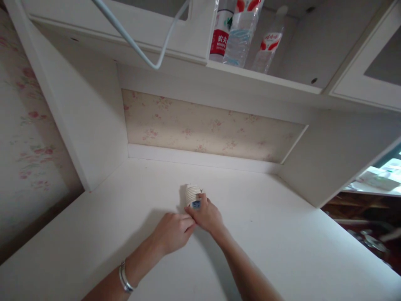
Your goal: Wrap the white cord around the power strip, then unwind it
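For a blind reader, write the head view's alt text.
The right hand grips a small ribbed cream object with a blue patch, the left hand close by, over a white desk; plastic bottles stand on a shelf above.

The left forearm slants in from seven o'clock, left hand curled; the right forearm from five, right hand flexed, hands meeting near six.

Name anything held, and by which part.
A ribbed pale object, by its blue-marked near end, in the grip of the right hand; left hand unclear.
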The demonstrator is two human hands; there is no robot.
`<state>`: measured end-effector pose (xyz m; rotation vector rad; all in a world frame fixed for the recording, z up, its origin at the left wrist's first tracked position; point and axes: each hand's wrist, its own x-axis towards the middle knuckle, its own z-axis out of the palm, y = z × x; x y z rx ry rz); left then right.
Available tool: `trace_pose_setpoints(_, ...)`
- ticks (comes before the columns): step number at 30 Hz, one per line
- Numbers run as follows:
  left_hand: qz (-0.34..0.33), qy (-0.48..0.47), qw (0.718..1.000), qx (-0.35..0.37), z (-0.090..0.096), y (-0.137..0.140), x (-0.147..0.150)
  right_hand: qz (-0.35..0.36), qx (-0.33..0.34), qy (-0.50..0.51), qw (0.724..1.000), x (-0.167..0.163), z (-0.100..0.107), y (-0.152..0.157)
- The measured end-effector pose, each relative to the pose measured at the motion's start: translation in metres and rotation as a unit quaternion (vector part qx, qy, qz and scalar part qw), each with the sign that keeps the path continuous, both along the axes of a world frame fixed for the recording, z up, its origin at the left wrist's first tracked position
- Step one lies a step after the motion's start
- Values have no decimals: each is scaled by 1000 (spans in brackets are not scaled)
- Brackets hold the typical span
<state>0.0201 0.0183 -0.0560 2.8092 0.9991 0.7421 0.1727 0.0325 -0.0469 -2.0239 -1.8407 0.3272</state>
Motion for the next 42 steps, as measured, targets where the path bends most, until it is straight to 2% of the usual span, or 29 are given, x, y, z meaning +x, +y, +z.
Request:
trace_pose_setpoints(5, 36, -39, 999, 9, 11, 8, -17, -20, -11, -101, 995, -20, 0, 3)
trace_pose_setpoints(8, 45, -8, 999, -2, 13, 10, -20, -32, -10, -130, 991, -27, -2, 7)
trace_pose_setpoints(14, 53, 74, 995, -28, 13, 12, -23, -68, 26, -129, 989, -5, -11, 23)
trace_pose_setpoints(18, 54, 87, 994, -37, 10, 17, -28, -87, 4, -150, 985, 35, -11, 36)
trace_pose_setpoints(21, 45, 89, 994, -52, 5, 22, -30, -115, -6, -179, 977, 79, -9, 44)
trace_pose_setpoints(28, 27, 79, 992, -89, -5, 26, -23, -246, -60, -241, 937, 228, -5, 54)
trace_pose_setpoints(32, 25, 71, 992, -106, -10, 30, -16, -265, -82, -218, 936, 291, -4, 60)
trace_pose_setpoints(35, 22, 64, 990, -122, -13, 32, -11, -233, -73, -197, 950, 307, -10, 65)
trace_pose_setpoints(42, 23, 58, 988, -144, -15, 32, 1, -219, -29, -154, 963, 307, -29, 68)
